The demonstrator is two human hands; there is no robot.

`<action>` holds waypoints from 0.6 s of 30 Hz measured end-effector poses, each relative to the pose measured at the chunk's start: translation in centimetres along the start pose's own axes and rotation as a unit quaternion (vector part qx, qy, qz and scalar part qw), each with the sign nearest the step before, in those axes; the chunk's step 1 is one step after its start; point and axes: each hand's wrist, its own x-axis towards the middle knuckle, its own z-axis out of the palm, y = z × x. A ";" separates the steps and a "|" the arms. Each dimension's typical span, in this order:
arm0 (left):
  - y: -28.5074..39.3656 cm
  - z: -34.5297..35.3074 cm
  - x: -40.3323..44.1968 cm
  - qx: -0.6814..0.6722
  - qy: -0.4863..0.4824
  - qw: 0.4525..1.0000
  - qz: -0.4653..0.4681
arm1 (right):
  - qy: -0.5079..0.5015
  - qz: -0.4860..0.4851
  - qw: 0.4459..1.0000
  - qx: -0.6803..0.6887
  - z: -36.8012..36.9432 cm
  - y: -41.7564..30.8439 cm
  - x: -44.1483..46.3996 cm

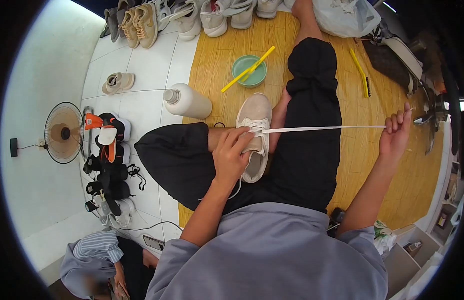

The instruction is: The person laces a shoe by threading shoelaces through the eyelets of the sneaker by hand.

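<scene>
A beige sneaker [254,112] with white laces rests on my lap, toe pointing away from me. My left hand [231,155] grips its left side, fingertips at the lacing and tongue. From the eyelets a white shoelace [322,129] runs out to the right, stretched straight and nearly level. Its far end is pinched in my right hand [396,132], raised well out to the right. Another lace end hangs loose on the near left of the shoe.
Ahead sit a green bowl [257,80] with a yellow brush [248,69] across it and a white bottle [187,101]. Another yellow brush [361,72] lies right. Several shoes [142,22] line the far edge. A fan [65,132] and a seated person [99,260] are left.
</scene>
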 end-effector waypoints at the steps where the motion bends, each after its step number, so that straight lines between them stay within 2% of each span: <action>1: -0.1 0.1 -0.1 0.001 -0.003 1.000 -0.003 | 0.033 -0.029 0.995 -0.090 2.2 0.2 -1.0; 2: -0.1 0.1 -0.1 0.002 0.002 1.000 -0.006 | 0.066 -0.058 0.980 -0.180 4.2 0.6 -2.1; 4: -0.1 0.2 0.0 0.004 0.013 1.000 -0.010 | 0.054 -0.129 0.913 -0.382 7.0 3.7 -4.8; 6: 0.0 0.3 0.0 0.002 0.017 1.000 -0.011 | -0.174 -0.104 0.917 -0.343 10.1 5.9 -8.2; 8: 0.0 0.3 0.0 0.002 0.016 1.000 -0.013 | -0.261 -0.107 0.855 -0.435 13.0 7.7 -10.9; 10: 0.2 0.3 0.0 0.005 0.011 1.000 -0.019 | -0.340 -0.099 0.831 -0.429 15.0 9.7 -12.4; 13: 0.1 0.4 -0.2 0.016 0.005 1.000 -0.024 | -0.413 -0.119 0.776 -0.462 16.0 12.9 -12.6; 16: 0.1 0.3 -0.1 0.015 0.010 1.000 -0.026 | -0.442 -0.124 0.760 -0.460 16.0 14.6 -12.0; 18: 0.2 0.3 -0.1 0.003 0.014 0.999 -0.032 | -0.460 -0.087 0.749 -0.468 16.1 14.6 -11.8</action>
